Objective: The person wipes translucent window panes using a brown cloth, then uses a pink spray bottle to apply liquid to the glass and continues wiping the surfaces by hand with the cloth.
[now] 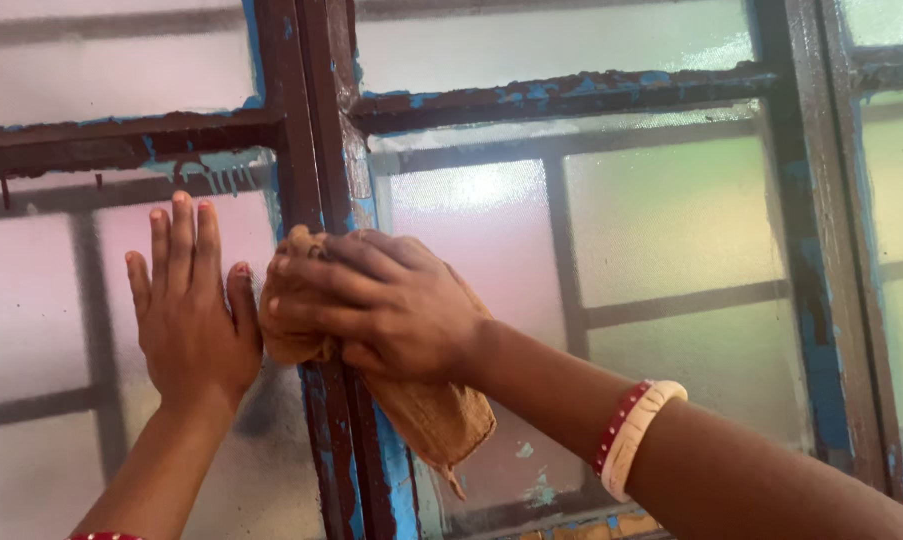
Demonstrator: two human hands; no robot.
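Right hand (387, 305): fingers curled over a tan cloth (427, 415), pressing it against the upright bar (317, 150) of a window frame; loose end of the cloth hangs below the palm. Wrist: white and red bangles (635, 435). Left hand (190, 310): open, fingers straight and together, palm flat on the frosted pane (42, 330) just left of the cloth. Frame: dark brown paint, flaking to blue along the crossbars (562, 95).

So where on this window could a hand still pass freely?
The frosted pane right of the right hand, up to the brown upright, is bare, as is the pane left of the left hand. It is crowded at the central frame bar, where both hands and the tan cloth meet.
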